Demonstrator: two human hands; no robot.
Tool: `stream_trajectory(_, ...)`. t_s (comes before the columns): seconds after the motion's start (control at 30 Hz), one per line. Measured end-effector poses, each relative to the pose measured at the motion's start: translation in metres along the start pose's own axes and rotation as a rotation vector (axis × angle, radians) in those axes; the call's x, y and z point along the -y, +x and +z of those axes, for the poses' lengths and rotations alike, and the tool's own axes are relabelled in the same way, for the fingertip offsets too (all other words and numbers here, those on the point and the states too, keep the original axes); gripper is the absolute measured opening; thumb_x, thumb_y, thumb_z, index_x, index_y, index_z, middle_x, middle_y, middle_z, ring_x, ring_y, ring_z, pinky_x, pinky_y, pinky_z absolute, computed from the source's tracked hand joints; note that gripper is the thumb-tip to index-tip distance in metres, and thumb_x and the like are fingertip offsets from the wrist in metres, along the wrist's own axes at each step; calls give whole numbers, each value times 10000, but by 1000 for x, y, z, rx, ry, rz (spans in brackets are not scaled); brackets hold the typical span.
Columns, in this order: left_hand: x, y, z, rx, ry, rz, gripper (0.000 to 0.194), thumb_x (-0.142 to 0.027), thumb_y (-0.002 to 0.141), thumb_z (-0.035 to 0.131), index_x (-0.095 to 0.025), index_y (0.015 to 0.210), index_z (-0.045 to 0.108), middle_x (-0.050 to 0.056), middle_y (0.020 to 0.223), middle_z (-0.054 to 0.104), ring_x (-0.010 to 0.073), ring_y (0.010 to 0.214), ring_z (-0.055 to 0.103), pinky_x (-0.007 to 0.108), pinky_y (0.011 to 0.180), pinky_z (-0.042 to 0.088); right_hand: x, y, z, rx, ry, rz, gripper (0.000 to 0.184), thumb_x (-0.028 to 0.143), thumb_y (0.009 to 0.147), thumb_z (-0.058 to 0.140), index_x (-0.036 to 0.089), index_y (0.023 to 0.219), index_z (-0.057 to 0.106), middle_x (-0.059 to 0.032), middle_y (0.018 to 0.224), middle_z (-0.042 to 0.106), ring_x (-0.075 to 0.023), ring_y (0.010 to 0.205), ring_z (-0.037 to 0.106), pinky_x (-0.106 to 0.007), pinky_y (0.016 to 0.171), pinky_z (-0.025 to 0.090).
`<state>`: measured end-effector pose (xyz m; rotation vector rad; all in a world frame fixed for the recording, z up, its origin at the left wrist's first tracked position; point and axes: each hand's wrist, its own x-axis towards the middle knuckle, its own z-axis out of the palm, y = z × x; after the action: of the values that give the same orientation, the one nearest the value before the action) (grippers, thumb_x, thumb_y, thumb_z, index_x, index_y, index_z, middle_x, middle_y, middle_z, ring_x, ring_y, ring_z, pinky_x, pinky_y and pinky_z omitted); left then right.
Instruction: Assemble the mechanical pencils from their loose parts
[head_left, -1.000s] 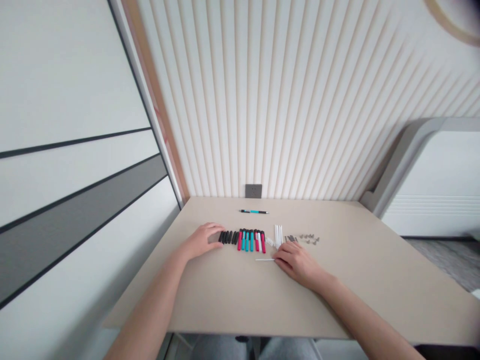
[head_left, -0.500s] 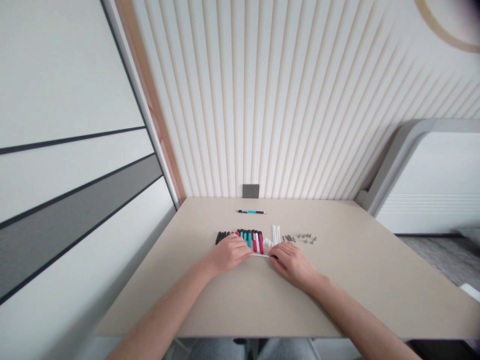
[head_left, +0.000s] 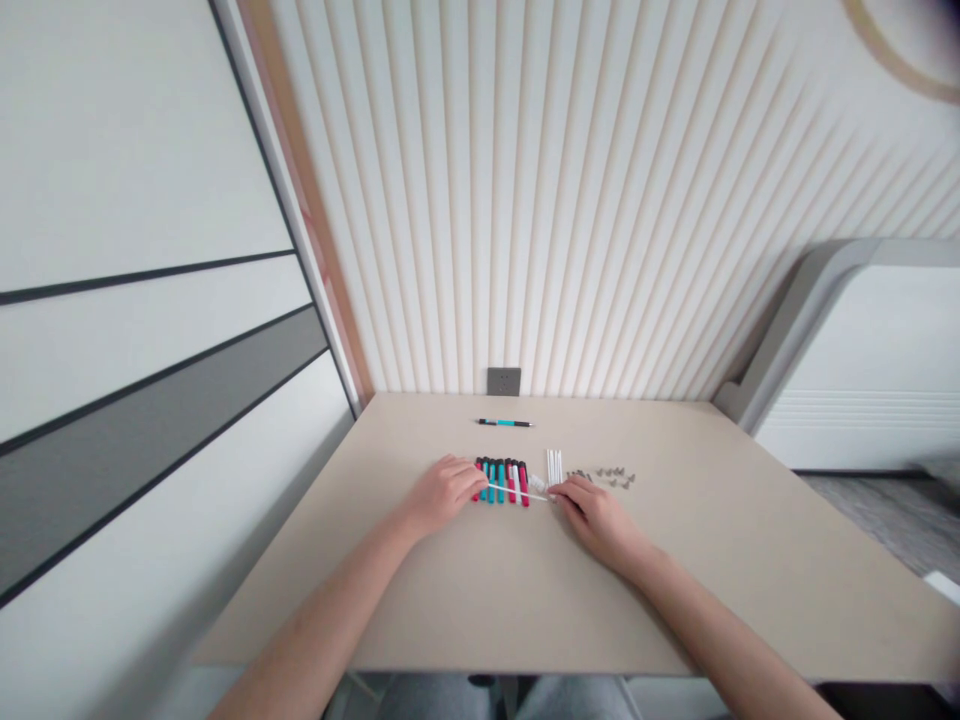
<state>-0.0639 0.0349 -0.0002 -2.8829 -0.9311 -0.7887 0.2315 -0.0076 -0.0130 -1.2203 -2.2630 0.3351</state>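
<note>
Left hand (head_left: 444, 494) and thin white rod (head_left: 517, 491) have moved up; rod now crosses in front of or over the coloured barrels (head_left: 501, 483). Left fingers pinch one end at the barrels' left; right hand (head_left: 598, 515), right of the barrels, meets the other, grip unclear. Rod looks steadied between both hands.

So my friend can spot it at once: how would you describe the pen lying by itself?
Find the beige table against the ribbed wall, then the dark socket low on that wall. Just in front of the socket lies a slim black-and-turquoise pen. Unlike the coloured barrels lined up side by side nearer the camera, it lies alone and crosswise.
</note>
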Motion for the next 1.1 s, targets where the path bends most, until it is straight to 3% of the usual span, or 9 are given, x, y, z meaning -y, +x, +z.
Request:
stream_trajectory(0.13,0,0,2,5,-6,3,339,-284,1034,365,-176,888,651,40,822,682,161,779,598,297,759,425,2,0,3,-25,71,8,276,174,977,379,195,1075,636,-78,983,648,-180,863,634,-309,790,499)
stream_trajectory(0.23,-3,2,3,9,-13,15,329,-288,1030,380,-182,883,653,37,820,684,161,789,603,293,758,427,10,0,5,27,89,-31,273,201,987,388,196,1090,641,-79,985,638,-175,869,626,-294,795,494)
stream_trajectory(0.47,-8,4,2,-16,-19,6,307,-300,1027,385,-184,936,654,40,855,700,167,800,625,303,756,440,16,1,4,80,-47,-30,250,255,990,410,203,967,654,-45,928,631,-152,792,627,-251,727,466)
stream_trajectory(0.6,-6,2,0,-59,0,-52,277,-293,1021,388,-177,1139,610,76,942,700,187,834,632,323,773,454,3,2,0,-79,-178,142,294,283,988,412,192,870,665,-47,850,645,-165,754,633,-260,692,442)
stream_trajectory(0.7,-3,0,0,-55,2,-53,272,-278,1018,391,-182,1124,622,73,933,704,185,831,637,320,770,456,-7,1,-4,-151,-293,310,306,311,973,444,191,792,660,-52,801,663,-177,720,640,-265,639,415)
stream_trajectory(0.9,-3,0,4,-13,0,-26,233,-250,1000,436,-180,1022,657,56,864,714,181,802,640,314,755,440,-4,2,-3,-72,-454,480,308,311,952,459,196,737,647,-51,827,691,-178,712,655,-255,584,358)
stream_trajectory(1.1,-6,2,2,15,1,-20,231,-248,1005,433,-189,1006,656,46,863,719,181,807,638,318,752,425,9,6,0,3,-497,518,345,328,967,422,186,764,662,-75,886,703,-180,736,660,-252,608,367)
